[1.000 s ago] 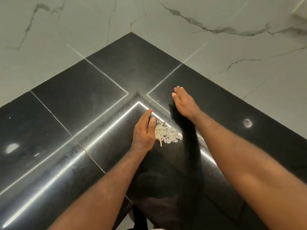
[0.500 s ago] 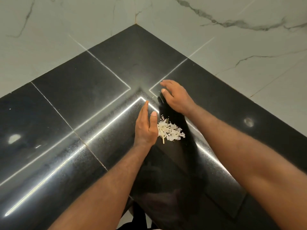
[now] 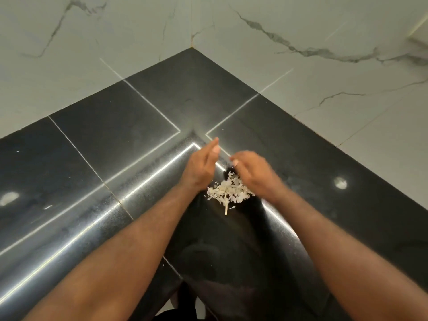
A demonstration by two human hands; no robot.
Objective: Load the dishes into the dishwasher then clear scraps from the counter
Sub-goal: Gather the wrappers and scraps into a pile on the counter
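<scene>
The little pile of white scraps [image 3: 228, 193] lies on the shiny black counter [image 3: 115, 147], near the corner where the two marble walls [image 3: 301, 31] meet. One thin pale stem sticks out of the pile toward the person.

A second ago the right hand [image 3: 252, 173] lay flat on the counter, behind the pile and apart from it. Now it has come in close and sits right at the far right side of the scraps, with its fingers bent like a cup. It looks blurry, so I cannot tell if it grips any bits or only pushes them.

The left hand [image 3: 201, 169] has stayed on the left side of the pile. It stands on its edge like a little wall, with its fingers straight and holding nothing. The tips of the two hands almost meet behind the pile.

I think this means the scraps are being pushed into one heap between the hands. Next they may be scooped up or slid off the counter. No dishes or dishwasher can be seen, so this looks like the last part of the job
</scene>
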